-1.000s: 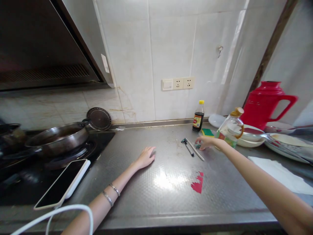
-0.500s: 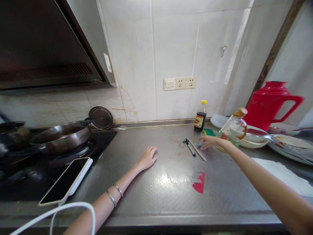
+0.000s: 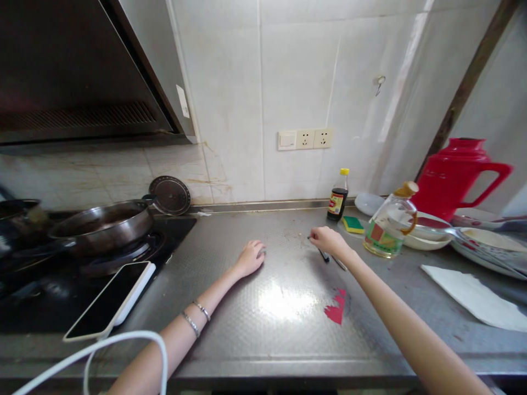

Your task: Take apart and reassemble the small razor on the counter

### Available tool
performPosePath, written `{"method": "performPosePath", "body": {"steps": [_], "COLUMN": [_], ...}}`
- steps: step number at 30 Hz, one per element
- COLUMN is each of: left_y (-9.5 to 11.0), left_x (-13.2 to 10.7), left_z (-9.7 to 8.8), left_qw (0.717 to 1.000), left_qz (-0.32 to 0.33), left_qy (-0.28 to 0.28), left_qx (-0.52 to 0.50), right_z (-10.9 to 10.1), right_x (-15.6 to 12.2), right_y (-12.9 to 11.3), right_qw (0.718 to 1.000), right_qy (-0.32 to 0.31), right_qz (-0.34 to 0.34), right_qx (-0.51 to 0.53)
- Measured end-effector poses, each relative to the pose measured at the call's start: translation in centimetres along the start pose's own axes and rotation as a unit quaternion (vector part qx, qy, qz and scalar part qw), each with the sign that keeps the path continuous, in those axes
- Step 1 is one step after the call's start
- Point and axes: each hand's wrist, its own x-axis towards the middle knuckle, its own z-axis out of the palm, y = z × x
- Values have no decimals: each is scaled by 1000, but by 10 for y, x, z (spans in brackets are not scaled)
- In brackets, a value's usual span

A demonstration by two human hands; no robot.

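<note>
My left hand (image 3: 250, 259) rests on the steel counter with its fingers loosely bent, and I see nothing in it. Bent over the head end of a razor (image 3: 324, 255) is my right hand (image 3: 326, 241), its fingers closed there. A dark tip of the razor pokes out by the fingertips, while its black handle shows below the hand. Beside the handle lies a thin pale stick (image 3: 340, 264), mostly covered by the hand and wrist. A torn pink-red scrap (image 3: 335, 308) lies nearer the front edge.
A soy sauce bottle (image 3: 337, 196), a green-yellow sponge (image 3: 353, 225) and a glass oil bottle (image 3: 385, 230) stand right of my hand. Farther right are bowls, a red thermos (image 3: 450, 178) and a white paper sheet (image 3: 473, 296). Left: a phone (image 3: 107, 302) with cable, a pan (image 3: 105, 222), the stove.
My right hand has moved left from beside the pale stick to the razor's head, and its fingers have closed. My left hand stays in place.
</note>
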Motion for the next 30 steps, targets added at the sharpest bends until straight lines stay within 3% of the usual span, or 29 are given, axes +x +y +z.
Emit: {"method": "performPosePath", "body": {"steps": [4, 10, 30], "left_y": [-12, -27, -19], "left_x": [5, 5, 1], "left_z": [-1, 5, 4], "left_qw": [1000, 999, 999], "left_qz": [-14, -35, -26], "left_qy": [8, 12, 2], "left_qx": [6, 6, 39], "right_z": [11, 21, 17], "right_x": [-11, -32, -41], "right_y": [24, 63, 44], "right_qw": [996, 989, 983], "right_qy": [17, -44, -56], "right_qz": [83, 106, 98], "right_qx": [34, 98, 143]}}
